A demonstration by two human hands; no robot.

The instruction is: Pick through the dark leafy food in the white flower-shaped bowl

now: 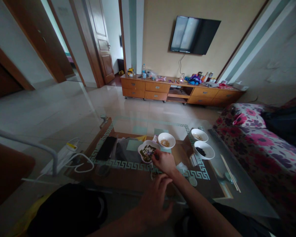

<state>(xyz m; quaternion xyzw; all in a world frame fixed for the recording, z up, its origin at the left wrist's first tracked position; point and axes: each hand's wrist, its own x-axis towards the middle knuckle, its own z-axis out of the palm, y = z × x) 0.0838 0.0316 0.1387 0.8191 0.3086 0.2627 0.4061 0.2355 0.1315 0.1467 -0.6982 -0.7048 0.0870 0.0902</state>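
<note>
My right hand (164,161) reaches over the near right edge of a white scalloped plate (140,149) with small dark green pieces spread in it. Its fingers are pinched together, and whatever may be between them is too small to make out. My left hand (154,202) is nearer to me, fingers apart and stretched towards the right wrist; I cannot tell whether they touch it. Just beyond the plate is a white bowl (171,140) holding yellowish grains. Further right are a white bowl (204,131) with pale bits and another white bowl (210,151) with black pieces.
A glass table (138,184) carries all this. Chopsticks (230,173) lie at its right side, a dark flat object (106,148) at its left. A power strip (59,158) with a white cable is further left. A floral sofa (256,141) stands right, a low cabinet (158,87) ahead.
</note>
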